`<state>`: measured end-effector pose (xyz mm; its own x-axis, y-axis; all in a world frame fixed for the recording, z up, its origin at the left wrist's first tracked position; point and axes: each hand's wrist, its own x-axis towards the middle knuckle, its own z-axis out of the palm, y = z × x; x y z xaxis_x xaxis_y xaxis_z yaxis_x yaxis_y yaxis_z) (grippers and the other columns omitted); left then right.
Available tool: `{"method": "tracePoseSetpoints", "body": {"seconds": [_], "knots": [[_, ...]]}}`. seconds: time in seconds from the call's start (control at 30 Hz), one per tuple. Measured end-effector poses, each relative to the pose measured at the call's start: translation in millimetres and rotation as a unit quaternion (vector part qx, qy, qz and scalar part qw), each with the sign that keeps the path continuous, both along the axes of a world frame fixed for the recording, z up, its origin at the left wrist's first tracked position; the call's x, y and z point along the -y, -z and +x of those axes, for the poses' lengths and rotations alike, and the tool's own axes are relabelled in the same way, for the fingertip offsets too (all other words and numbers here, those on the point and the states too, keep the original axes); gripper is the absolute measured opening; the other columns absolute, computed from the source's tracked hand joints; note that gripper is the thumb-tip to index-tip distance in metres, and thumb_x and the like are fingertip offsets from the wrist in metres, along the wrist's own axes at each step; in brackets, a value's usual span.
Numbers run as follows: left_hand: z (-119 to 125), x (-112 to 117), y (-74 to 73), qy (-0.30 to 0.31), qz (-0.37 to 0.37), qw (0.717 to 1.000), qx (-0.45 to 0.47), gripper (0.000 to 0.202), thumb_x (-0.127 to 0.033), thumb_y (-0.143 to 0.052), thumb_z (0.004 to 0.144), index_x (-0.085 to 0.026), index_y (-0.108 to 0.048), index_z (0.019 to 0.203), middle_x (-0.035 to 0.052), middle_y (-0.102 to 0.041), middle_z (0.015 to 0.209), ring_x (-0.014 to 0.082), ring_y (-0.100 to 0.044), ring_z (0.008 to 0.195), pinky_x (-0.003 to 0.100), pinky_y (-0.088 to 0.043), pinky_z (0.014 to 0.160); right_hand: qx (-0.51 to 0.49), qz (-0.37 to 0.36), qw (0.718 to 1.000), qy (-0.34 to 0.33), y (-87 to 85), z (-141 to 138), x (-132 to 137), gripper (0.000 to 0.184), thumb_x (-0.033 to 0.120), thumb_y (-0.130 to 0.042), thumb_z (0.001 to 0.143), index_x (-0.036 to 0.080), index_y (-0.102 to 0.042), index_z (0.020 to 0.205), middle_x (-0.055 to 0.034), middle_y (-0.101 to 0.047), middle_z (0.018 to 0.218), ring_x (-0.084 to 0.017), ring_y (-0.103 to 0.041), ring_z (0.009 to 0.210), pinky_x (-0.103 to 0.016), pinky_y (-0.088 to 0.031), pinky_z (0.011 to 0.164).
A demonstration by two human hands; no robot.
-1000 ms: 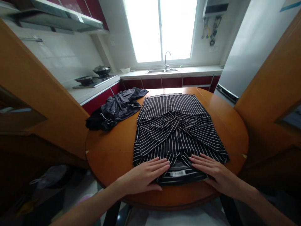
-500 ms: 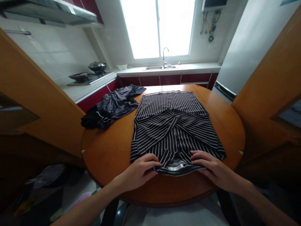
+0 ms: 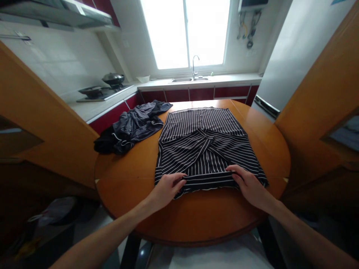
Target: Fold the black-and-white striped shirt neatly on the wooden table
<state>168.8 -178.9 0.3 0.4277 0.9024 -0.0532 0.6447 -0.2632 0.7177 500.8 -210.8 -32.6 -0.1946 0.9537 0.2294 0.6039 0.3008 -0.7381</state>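
A black shirt with white stripes (image 3: 207, 157) lies spread on the round wooden table (image 3: 196, 224), its sleeves folded across the middle. Its collar (image 3: 207, 181) stretches as a flat band along the near edge. The left end of that band is pinched between the thumb and fingers of my left hand (image 3: 166, 189). At the right end, my right hand (image 3: 249, 186) grips the band the same way. The fingertips partly cover the cloth they hold.
A heap of dark clothes (image 3: 134, 127) lies on the table's left side. Behind are a sink (image 3: 182, 80) with a faucet (image 3: 193, 67), and a stove with a lidded pan (image 3: 113, 79). Wooden door panels (image 3: 50, 112) stand on both sides.
Both hands have moved away from me, carrying the collar over onto the shirt. The neck opening that showed before is now covered by the flat band.
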Motion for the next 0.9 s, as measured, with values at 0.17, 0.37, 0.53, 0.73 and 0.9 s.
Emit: {"method": "tracePoseSetpoints", "body": {"seconds": [0.17,0.37,0.53,0.73,0.9], "knots": [[2,-20,-4.8,0.016,0.032,0.998,-0.055,0.039,-0.039,-0.056,0.092,-0.015,-0.072,0.119,0.0018,-0.07,0.079,0.0147,-0.056,0.064,0.025,-0.043,0.062,0.044,0.0,0.998,0.038,-8.4,-5,-16,0.028,0.028,-0.046,0.097,0.024,-0.061,0.12,-0.0038,-0.073,0.096,-0.022,-0.07,0.085,-0.033,-0.052,0.077],[6,-34,-1.8,-0.004,0.062,0.996,-0.069,0.039,-0.04,-0.061,0.091,-0.016,-0.067,0.122,-0.0005,-0.068,0.073,0.0152,-0.06,0.063,0.026,-0.045,0.066,0.168,0.019,0.979,0.116,-4.9,-11,-21,0.032,0.034,-0.058,0.093,0.025,-0.06,0.124,-0.001,-0.071,0.08,-0.023,-0.07,0.071,-0.032,-0.047,0.064],[-5,-17,-9.4,-0.029,0.047,0.996,-0.066,0.044,-0.047,-0.045,0.101,-0.019,-0.062,0.13,-0.0027,-0.066,0.067,0.0147,-0.059,0.058,0.025,-0.042,0.06,0.197,0.044,0.966,0.159,-2.1,-3,-8,0.036,0.043,-0.05,0.098,0.023,-0.06,0.127,-0.0014,-0.071,0.077,-0.024,-0.069,0.068,-0.034,-0.047,0.061],[-28,12,-4.1,-0.019,0.064,0.996,-0.051,0.044,-0.038,-0.061,0.093,-0.023,-0.057,0.134,-0.0051,-0.067,0.076,0.0123,-0.059,0.062,0.023,-0.045,0.063,0.153,0.088,0.975,0.137,11.0,21,19,0.034,0.041,-0.051,0.098,0.023,-0.063,0.124,-0.0037,-0.071,0.084,-0.024,-0.067,0.079,-0.038,-0.05,0.077],[-32,19,4.8,-0.011,0.092,0.995,-0.043,0.043,-0.032,-0.064,0.091,-0.025,-0.058,0.133,-0.0033,-0.069,0.084,0.0146,-0.064,0.074,0.026,-0.05,0.075,0.11,0.098,0.977,0.153,16.6,23,22,0.028,0.033,-0.05,0.098,0.021,-0.065,0.119,-0.0055,-0.071,0.089,-0.024,-0.065,0.083,-0.039,-0.049,0.081]]}}
